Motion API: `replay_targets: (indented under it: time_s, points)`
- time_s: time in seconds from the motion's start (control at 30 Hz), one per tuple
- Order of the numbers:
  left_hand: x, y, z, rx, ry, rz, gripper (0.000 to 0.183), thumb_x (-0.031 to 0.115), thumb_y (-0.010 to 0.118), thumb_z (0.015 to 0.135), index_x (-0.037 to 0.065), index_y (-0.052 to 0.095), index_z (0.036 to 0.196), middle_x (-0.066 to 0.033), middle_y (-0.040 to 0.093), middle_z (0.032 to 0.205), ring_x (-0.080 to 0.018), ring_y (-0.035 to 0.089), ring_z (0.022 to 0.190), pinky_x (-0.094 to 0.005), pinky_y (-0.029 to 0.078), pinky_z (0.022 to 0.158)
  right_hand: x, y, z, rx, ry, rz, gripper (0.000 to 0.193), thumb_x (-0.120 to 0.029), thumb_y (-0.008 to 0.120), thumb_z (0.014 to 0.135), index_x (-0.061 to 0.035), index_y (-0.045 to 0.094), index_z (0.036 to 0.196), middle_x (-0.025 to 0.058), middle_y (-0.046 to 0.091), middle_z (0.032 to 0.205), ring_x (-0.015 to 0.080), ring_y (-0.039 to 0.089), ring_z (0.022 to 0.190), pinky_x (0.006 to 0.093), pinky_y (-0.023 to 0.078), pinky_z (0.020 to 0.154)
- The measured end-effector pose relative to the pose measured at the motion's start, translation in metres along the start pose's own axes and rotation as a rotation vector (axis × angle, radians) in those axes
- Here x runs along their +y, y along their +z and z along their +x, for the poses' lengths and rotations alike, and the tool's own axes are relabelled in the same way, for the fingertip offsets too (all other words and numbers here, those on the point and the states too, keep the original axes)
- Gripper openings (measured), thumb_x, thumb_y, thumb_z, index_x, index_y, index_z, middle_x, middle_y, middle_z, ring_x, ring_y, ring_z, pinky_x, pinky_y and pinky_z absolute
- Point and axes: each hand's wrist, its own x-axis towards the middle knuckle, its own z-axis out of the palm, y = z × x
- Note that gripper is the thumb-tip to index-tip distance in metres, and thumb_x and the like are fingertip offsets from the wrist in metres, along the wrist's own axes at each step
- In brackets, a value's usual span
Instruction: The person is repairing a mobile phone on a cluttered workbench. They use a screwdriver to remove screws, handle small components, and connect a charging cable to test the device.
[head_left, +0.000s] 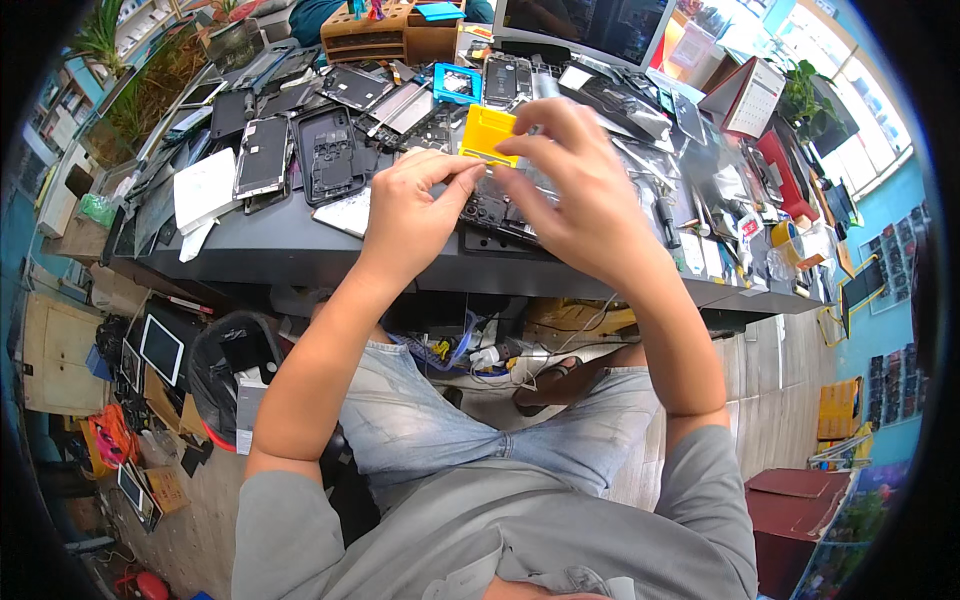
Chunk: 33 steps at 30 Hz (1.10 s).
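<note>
Above the front of the workbench, my left hand (410, 205) is closed in a pinch, thumb against forefinger. At its fingertips is a small thin piece too tiny to make out. My right hand (580, 185) is raised just beside it, fingers curled and smeared by motion, its thumb near the same spot. Whether it holds anything is unclear. A blurred grey shape (545, 86) shows behind its knuckles. Just beyond both hands is a yellow plastic holder (487, 132). Dark phone parts (497, 212) lie below my fingertips, partly covered by the hands.
Opened phones (264, 158), a black phone housing (331, 155) and a blue holder (457, 83) crowd the bench (270, 262). A monitor (590, 28) and wooden organizer (375, 40) stand behind. Loose tools lie right, near a tape roll (783, 233). A lined bin (235, 365) stands lower left.
</note>
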Motion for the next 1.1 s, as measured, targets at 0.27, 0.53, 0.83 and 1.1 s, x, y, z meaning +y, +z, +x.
replay_targets:
  time_s: [0.27,0.53,0.83,1.1]
  points:
    - [-0.004,-0.002,-0.003,0.004,0.078,0.064,0.011,0.007,0.093,0.091,0.005,0.091,0.101,-0.0081,0.084,0.096,-0.0218,0.074,0.097,-0.0352,0.057,0.09,-0.102,-0.091,-0.077,0.161,0.123,1.656,0.049,-0.049,0.078,0.105,-0.0049,0.074,0.125,0.0168,0.064,0.121,0.0311,0.065,0.105,0.046,0.057,0.094]
    - [-0.003,0.003,-0.003,0.001,0.018,0.036,0.012,0.008,0.09,0.096,0.004,0.091,0.107,-0.008,0.082,0.099,-0.0207,0.074,0.1,-0.0347,0.056,0.093,-0.118,-0.096,-0.067,0.077,-0.194,1.535,0.044,-0.044,0.075,0.107,-0.0051,0.071,0.129,0.0196,0.066,0.122,0.0293,0.065,0.1,0.0436,0.056,0.089]
    - [-0.003,-0.001,-0.002,-0.022,0.025,0.064,0.014,0.008,0.088,0.099,0.003,0.09,0.112,-0.0097,0.08,0.104,-0.0215,0.074,0.102,-0.034,0.056,0.094,-0.114,-0.117,-0.074,0.12,-0.335,1.483,0.039,-0.037,0.071,0.11,-0.0052,0.068,0.132,0.0228,0.067,0.124,0.0272,0.065,0.095,0.0409,0.056,0.085]
    - [-0.008,0.004,-0.004,-0.045,0.029,0.031,0.016,0.009,0.081,0.105,0.002,0.089,0.118,-0.0091,0.078,0.106,-0.021,0.073,0.103,-0.033,0.055,0.095,-0.11,-0.106,-0.066,0.126,-0.359,1.414,0.035,-0.031,0.067,0.112,-0.0054,0.065,0.135,0.0256,0.068,0.126,0.0254,0.065,0.09,0.0386,0.056,0.08]
